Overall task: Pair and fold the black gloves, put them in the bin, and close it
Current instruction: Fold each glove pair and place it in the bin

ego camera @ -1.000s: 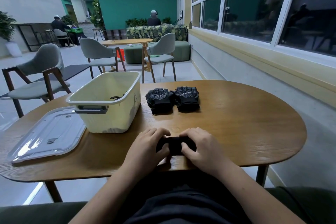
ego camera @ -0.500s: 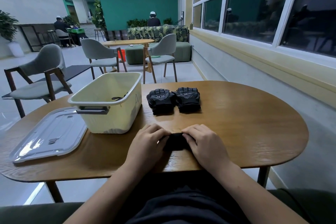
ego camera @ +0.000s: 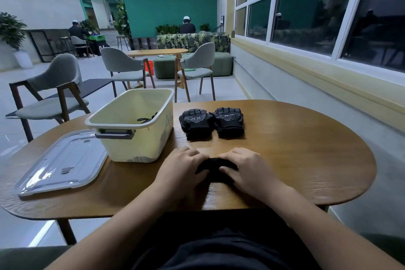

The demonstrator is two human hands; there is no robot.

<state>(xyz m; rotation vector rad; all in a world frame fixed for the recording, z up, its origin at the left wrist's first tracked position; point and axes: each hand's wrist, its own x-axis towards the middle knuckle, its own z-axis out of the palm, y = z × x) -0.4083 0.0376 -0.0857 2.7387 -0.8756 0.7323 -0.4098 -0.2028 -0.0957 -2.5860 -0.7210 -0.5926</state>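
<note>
A small bundle of black gloves [ego camera: 213, 167] lies on the wooden table near its front edge. My left hand [ego camera: 183, 166] and my right hand [ego camera: 245, 167] both press on it from either side, fingers curled over the fabric, and most of it is hidden under them. Two more black gloves [ego camera: 211, 121] lie side by side further back in the middle of the table. The cream bin [ego camera: 135, 138] stands open to the left of them, with something black [ego camera: 146, 119] visible inside. Its clear lid [ego camera: 63, 161] lies flat at the left.
The oval wooden table [ego camera: 295, 160] extends to the right of the gloves. Grey chairs [ego camera: 52, 94] stand behind the table on the left. A wall with windows runs along the right. Two people sit far back in the room.
Both hands have stayed on the black bundle and shifted slightly, with the fingers closing further over it. The camera has moved a little. The other gloves, bin and lid have not moved.
</note>
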